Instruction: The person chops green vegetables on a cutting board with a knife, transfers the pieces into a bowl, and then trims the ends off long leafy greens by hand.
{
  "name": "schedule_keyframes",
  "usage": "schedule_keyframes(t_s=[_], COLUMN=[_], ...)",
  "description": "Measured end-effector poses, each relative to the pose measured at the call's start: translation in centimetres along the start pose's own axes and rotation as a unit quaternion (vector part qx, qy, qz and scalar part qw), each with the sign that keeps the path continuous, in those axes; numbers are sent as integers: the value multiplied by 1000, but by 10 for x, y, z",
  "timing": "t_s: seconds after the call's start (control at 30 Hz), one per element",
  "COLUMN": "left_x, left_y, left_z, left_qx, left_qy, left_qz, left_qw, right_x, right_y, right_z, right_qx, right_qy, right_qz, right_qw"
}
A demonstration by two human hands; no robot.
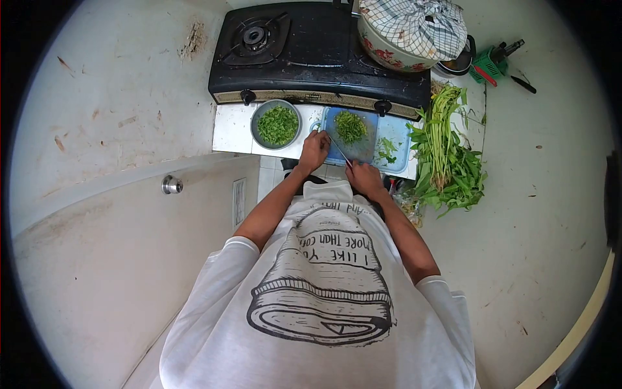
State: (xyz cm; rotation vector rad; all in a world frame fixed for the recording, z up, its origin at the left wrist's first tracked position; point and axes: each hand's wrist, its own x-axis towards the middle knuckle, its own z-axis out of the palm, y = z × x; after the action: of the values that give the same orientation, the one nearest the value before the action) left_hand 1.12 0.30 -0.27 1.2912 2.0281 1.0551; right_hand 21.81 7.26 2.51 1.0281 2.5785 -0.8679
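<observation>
Blue board [366, 148] on the table [230, 129], before the stove [311, 52], bearing a heap of chopped greens [350, 126]. Right hand [365, 178] closed round the knife [339, 152], blade slanting across the board. Left hand [314, 150] at the board's left edge, fingers curled; whether it grips anything cannot be told. Bowl [276, 124] of cut greens just left; uncut stalks [447, 155] lie right.

Your board [364, 150] lies just before the stove [311, 52], with chopped greens [350, 126] on it. The bowl [254, 120] sits just left of the board and the bunch [447, 155] lies to its right. A pot [389, 57] stands on the stove's right side. Your left hand [315, 150] is at the board's left edge. Your right hand [365, 178] is at its near edge, with the knife [339, 150] in it.
</observation>
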Motion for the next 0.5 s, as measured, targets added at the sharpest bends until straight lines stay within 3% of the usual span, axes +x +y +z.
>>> schedule_keyframes(t_s=[0.13,0.5], left_x=[0,-3], left_y=[-3,-6], left_z=[2,5], left_qx=[-20,-45], left_qy=[10,29], left_qz=[4,-15], left_qw=[1000,998], right_x=[6,10], right_y=[2,10], right_z=[2,11], right_qx=[20,34], right_qy=[-25,27], right_qz=[1,-7], right_qw=[999,999])
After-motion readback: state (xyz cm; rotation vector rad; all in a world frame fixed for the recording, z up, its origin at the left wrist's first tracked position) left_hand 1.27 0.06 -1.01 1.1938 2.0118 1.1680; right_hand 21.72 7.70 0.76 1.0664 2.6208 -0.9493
